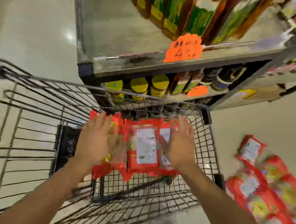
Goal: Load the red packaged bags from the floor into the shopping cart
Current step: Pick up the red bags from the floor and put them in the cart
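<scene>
Several red packaged bags [143, 147] with white labels lie flat in the far end of the wire shopping cart [211, 141]. My left hand [94, 139] hovers over their left side, fingers apart and palm down. My right hand [180, 147] is spread over their right side the same way. Neither hand grips a bag; the frame is blurred, so I cannot tell whether they touch. More red bags [266, 186] lie in a loose pile on the floor to the right of the cart.
A metal shelf unit [148, 65] with bottles, yellow-lidded jars [159, 87] and an orange price tag [185, 49] stands directly beyond the cart's front. A black flap [66, 142] sits at the cart's left. Pale tiled floor [29, 19] spreads left and right.
</scene>
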`<control>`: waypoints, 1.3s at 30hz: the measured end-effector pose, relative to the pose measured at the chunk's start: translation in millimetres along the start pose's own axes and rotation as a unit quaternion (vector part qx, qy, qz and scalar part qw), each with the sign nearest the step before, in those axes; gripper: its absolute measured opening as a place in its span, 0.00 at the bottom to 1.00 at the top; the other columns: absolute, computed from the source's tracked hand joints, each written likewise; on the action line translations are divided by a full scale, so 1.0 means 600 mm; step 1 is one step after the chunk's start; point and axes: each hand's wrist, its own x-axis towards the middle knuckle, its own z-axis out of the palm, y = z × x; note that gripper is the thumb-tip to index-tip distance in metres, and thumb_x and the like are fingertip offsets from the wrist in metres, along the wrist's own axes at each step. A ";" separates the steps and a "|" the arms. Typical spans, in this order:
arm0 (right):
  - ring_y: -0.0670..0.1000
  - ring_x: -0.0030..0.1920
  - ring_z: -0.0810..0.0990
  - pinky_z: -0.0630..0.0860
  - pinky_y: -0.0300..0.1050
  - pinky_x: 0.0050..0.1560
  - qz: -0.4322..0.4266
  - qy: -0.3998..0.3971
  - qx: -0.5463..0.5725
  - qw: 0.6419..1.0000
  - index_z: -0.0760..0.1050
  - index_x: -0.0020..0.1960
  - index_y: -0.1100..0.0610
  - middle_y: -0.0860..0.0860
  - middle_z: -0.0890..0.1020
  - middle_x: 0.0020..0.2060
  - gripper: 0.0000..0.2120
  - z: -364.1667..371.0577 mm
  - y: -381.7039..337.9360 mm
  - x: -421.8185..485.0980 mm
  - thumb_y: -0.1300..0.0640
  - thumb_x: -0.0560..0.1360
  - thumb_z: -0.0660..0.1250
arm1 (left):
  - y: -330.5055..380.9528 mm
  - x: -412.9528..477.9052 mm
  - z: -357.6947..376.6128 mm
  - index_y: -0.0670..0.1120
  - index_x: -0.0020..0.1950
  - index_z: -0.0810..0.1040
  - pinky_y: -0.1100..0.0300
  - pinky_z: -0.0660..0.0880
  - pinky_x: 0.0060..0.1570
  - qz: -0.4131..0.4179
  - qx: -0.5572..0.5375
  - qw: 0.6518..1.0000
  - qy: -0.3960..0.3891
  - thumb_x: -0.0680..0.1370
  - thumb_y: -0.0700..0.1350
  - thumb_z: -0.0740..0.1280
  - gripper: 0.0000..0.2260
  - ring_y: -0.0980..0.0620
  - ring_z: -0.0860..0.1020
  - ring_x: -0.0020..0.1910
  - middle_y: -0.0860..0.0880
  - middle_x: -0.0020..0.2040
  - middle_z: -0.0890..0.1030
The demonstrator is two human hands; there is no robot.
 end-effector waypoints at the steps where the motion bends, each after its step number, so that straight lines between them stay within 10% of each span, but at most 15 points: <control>1: 0.62 0.78 0.59 0.56 0.61 0.77 -0.018 0.016 -0.019 1.000 0.57 0.80 0.54 0.61 0.61 0.78 0.36 -0.051 -0.026 -0.014 0.38 0.78 0.59 | 0.024 -0.011 -0.047 0.42 0.75 0.70 0.40 0.71 0.68 0.045 0.010 0.999 0.022 0.77 0.56 0.65 0.30 0.36 0.73 0.70 0.38 0.73 0.73; 11: 0.62 0.71 0.70 0.67 0.63 0.69 0.094 0.170 -0.049 0.980 0.67 0.76 0.55 0.61 0.72 0.71 0.36 -0.319 -0.033 -0.330 0.36 0.74 0.59 | 0.227 -0.214 -0.313 0.42 0.75 0.70 0.39 0.69 0.70 0.296 0.056 0.939 0.165 0.76 0.58 0.67 0.32 0.36 0.72 0.71 0.38 0.73 0.73; 24: 0.62 0.76 0.64 0.59 0.64 0.74 0.402 0.199 -0.030 0.894 0.60 0.79 0.53 0.59 0.67 0.76 0.37 -0.377 0.308 -0.820 0.35 0.76 0.56 | 0.687 -0.511 -0.248 0.41 0.73 0.71 0.42 0.68 0.66 0.567 0.057 0.812 0.125 0.71 0.56 0.70 0.34 0.36 0.73 0.68 0.37 0.70 0.75; 39: 0.62 0.73 0.68 0.65 0.62 0.69 0.439 0.134 0.008 0.889 0.61 0.79 0.54 0.61 0.70 0.74 0.38 -0.315 0.609 -0.959 0.34 0.76 0.60 | 1.001 -0.658 -0.066 0.42 0.77 0.65 0.38 0.69 0.68 0.599 0.096 0.792 0.072 0.74 0.59 0.62 0.35 0.35 0.72 0.70 0.38 0.74 0.72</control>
